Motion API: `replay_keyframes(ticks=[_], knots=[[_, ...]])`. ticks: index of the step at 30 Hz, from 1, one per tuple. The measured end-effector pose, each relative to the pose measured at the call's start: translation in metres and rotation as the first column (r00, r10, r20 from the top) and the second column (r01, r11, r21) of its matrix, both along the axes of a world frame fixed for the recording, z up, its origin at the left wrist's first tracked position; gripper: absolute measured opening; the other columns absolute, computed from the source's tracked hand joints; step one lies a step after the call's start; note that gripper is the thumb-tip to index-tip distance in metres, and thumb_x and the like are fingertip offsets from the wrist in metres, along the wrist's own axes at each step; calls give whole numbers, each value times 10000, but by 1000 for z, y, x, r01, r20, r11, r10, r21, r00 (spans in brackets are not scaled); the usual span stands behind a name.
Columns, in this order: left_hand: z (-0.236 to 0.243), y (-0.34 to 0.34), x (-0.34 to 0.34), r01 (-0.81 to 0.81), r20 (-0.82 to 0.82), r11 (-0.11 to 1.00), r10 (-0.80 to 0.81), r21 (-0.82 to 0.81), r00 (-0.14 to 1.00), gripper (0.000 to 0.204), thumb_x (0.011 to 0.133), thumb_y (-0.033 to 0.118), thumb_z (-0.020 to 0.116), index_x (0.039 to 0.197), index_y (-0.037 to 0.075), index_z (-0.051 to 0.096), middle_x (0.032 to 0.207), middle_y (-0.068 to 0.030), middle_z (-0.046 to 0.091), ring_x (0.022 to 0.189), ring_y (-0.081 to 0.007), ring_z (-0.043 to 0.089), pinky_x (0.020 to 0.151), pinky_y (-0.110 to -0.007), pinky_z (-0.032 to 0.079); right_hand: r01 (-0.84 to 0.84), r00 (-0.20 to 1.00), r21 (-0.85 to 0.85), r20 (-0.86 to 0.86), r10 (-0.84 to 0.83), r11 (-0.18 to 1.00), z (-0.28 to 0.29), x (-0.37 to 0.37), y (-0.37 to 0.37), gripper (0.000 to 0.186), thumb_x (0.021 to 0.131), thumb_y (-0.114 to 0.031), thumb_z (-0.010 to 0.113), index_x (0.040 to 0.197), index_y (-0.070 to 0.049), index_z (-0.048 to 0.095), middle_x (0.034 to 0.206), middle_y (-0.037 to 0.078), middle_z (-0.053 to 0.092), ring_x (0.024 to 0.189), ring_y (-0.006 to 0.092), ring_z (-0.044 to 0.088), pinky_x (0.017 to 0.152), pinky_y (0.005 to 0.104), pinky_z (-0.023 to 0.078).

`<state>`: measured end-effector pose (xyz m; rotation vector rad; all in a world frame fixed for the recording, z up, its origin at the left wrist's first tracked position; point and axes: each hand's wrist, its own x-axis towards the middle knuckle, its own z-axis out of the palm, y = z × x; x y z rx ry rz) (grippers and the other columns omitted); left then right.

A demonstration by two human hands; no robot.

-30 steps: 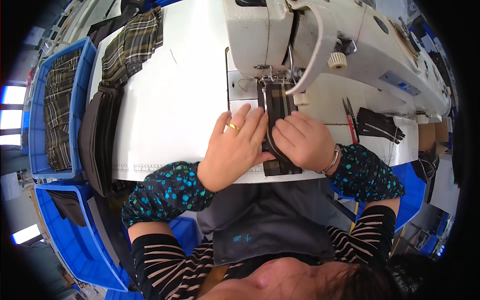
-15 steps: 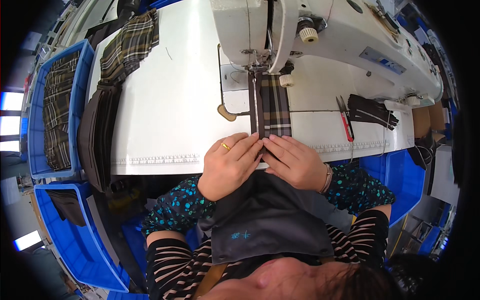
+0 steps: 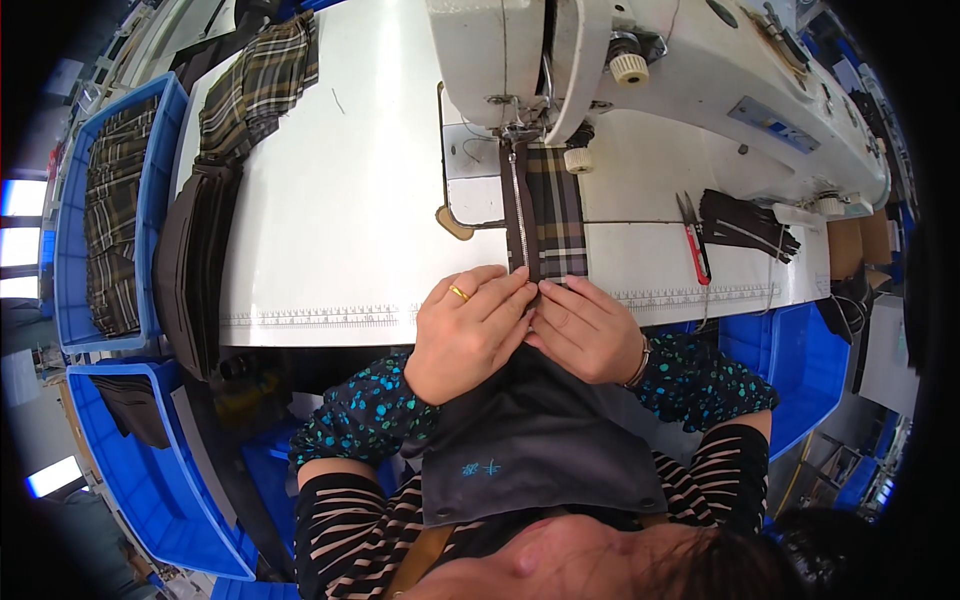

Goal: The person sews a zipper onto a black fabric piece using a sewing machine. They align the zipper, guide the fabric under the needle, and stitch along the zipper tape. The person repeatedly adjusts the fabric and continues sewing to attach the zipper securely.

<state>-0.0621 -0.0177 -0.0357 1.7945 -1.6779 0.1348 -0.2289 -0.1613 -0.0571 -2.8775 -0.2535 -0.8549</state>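
Observation:
A brown plaid fabric piece (image 3: 560, 215) lies under the needle of the white sewing machine (image 3: 505, 60). Along its left side runs a dark zipper (image 3: 519, 205) with light metal teeth, its far end beneath the presser foot (image 3: 517, 135). At the table's front edge, my left hand (image 3: 465, 325) pinches the near end of the zipper, a gold ring on one finger. Close beside it, my right hand (image 3: 590, 330) grips the near end of the plaid fabric piece, fingers bent. The fingertips almost meet, hiding that end of the cloth.
Right of the work lie red-handled thread snips (image 3: 696, 245) and a bundle of dark zippers (image 3: 745, 222). Dark folded pieces (image 3: 195, 265) and plaid cloth (image 3: 260, 90) rest at the left. Blue bins (image 3: 165, 215) flank the table, one holding plaid pieces. A ruler strip (image 3: 320, 318) follows the front edge.
Both hands have drawn slightly closer together, the left one shifting right. The near end of the zipper and cloth has swung a little to the right.

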Motion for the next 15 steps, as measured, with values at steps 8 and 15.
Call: replay_keyframes(ticks=[8,15], knots=[[-4,6,-4,26,130,999,-31,42,991,505,692,139,815,1186,48,756,1248,-73,732,1092,-239,680,865,-353,554,-65,994,243,-73,85,968,23,5,-21,202,873,-197,775,1005,-49,736,1056,84,730,1031,280,715,978,411,552],[-5,10,-3,57,118,997,-64,58,991,534,767,278,843,1227,33,730,1326,-96,695,1145,-262,661,962,-390,542,-1,987,38,-159,7,999,25,69,-74,489,867,-298,787,1241,-1,684,1348,177,646,1252,345,623,1042,447,504]])
